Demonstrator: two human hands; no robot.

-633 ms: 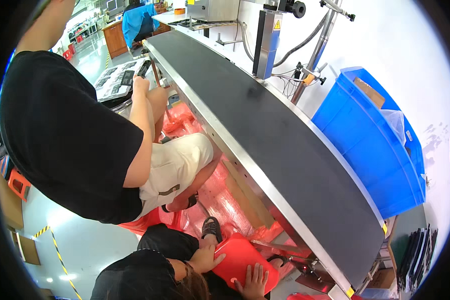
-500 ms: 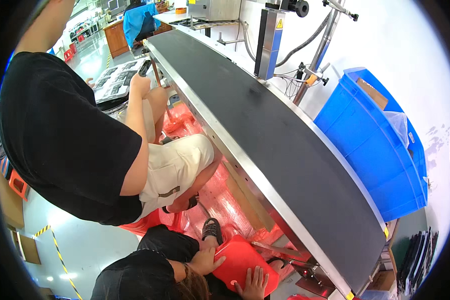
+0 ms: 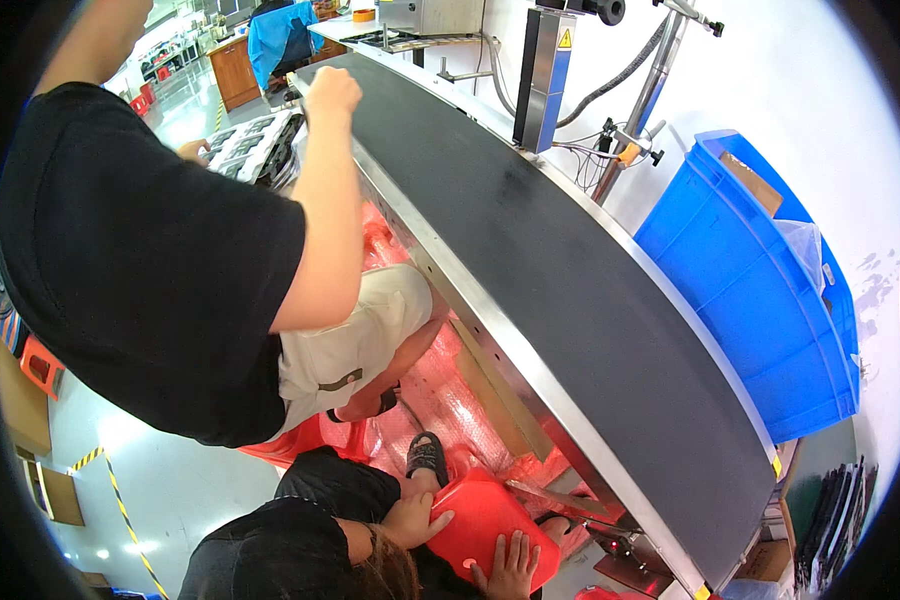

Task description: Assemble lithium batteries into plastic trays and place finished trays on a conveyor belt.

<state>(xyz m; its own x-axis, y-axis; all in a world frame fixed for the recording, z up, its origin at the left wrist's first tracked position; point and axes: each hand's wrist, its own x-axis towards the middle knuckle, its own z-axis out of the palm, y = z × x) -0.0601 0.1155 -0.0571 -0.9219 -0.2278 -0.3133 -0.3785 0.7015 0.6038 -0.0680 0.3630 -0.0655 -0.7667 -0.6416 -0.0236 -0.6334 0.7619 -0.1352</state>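
My right hand lies with fingers spread on a red plastic stool in front of me. My left hand rests at the stool's left edge, its fingers loose and partly hidden; neither hand appears to hold anything. To my right runs a conveyor with a dark belt and metal side rails. On my left sits a co-worker in a black shirt. The co-worker's raised hand is closed over the belt's far end, and what it holds, if anything, is hidden. A pale tray with dark pieces is beyond that arm.
A large blue bin stands behind the conveyor, holding cardboard and clear plastic. A metal post with a boxy head rises at the belt's far side. Pink bubble wrap covers the floor under the conveyor. Dark flat sheets lean at lower right.
The co-worker's hand, with a dark handheld object in it over the tray before, has swung up and right to the belt's far end. That object no longer shows. My hands have stayed still.
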